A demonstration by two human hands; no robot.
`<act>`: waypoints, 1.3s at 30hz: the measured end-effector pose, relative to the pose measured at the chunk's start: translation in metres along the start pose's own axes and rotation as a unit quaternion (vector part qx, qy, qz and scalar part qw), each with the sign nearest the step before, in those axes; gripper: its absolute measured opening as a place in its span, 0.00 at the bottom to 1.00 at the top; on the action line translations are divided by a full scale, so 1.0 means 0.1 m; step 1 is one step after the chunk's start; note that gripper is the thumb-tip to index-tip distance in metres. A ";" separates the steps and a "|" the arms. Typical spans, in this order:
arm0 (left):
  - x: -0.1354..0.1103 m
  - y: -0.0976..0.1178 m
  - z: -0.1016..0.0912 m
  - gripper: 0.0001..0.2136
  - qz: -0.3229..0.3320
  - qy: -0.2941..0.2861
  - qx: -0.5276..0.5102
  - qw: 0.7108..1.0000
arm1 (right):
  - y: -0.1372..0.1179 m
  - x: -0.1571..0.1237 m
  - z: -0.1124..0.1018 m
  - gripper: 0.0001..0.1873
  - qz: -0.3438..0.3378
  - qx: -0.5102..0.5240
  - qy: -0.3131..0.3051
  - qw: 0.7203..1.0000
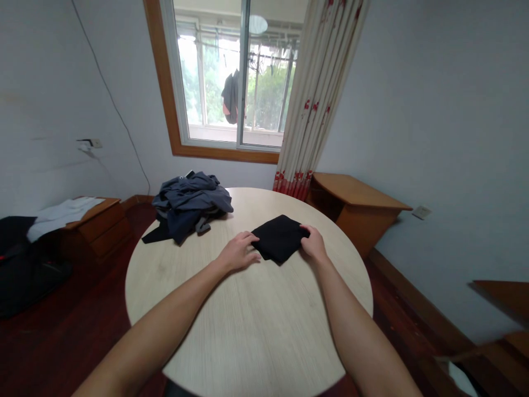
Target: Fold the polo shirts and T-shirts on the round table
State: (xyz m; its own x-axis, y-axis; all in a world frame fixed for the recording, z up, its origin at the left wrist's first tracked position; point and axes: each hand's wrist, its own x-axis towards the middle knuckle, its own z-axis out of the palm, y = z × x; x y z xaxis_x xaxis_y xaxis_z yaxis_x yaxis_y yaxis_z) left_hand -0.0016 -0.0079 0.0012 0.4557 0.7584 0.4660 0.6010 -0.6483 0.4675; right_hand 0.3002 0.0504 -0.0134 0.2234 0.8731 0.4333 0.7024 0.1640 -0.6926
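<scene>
A folded piece of black cloth [281,238] lies on the round, light wood table [248,325], slightly right of the middle. At its left corner is my left hand [239,251], the fingertips touching the edge and the thumb held apart from the fingers. My right hand [313,242] grips the opposite corner, fingers on top and thumb at the near edge. The cloth is folded into a compact, roughly four-sided shape; what kind of garment it is cannot be made out.
A heap of dark grey and navy clothes [192,201] sits at the table's far left. Beyond the table stand a wooden desk [363,193] on the right and a low wooden cabinet [99,226] on the left. A patterned curtain [318,99] hangs beside the window.
</scene>
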 end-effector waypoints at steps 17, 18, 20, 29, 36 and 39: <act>0.00 -0.14 0.04 0.16 0.024 -0.044 0.069 0.996 | -0.18 -0.08 0.10 0.15 -0.013 0.186 -0.127 0.974; 0.01 -0.15 0.01 0.15 0.012 -0.041 0.057 0.998 | -0.25 -0.11 0.07 0.14 -0.011 0.207 -0.137 0.969; 0.02 -0.17 -0.09 0.12 -0.024 -0.032 0.015 0.999 | -0.39 -0.15 -0.02 0.13 0.003 0.253 -0.168 0.953; 0.08 -0.35 -0.49 0.28 -0.257 0.165 -0.433 0.848 | -0.60 -0.17 -0.11 0.22 0.093 0.513 -0.129 0.844; 0.05 -0.72 -0.39 0.23 -0.268 0.222 -0.182 0.920 | -0.42 -0.17 0.13 0.17 0.061 0.333 -0.142 0.930; 0.01 -0.70 -0.34 0.22 -0.194 0.119 -0.036 0.973 | -0.45 -0.22 0.17 0.14 0.003 0.249 -0.196 0.949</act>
State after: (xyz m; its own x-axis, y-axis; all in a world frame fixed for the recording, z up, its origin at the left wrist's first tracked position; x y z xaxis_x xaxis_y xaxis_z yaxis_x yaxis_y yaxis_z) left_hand -0.0655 0.0355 -0.0057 0.0342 0.9155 0.4008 0.6458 -0.3263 0.6903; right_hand 0.2521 0.0310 -0.0014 -0.1098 0.9623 0.2488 0.2734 0.2699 -0.9232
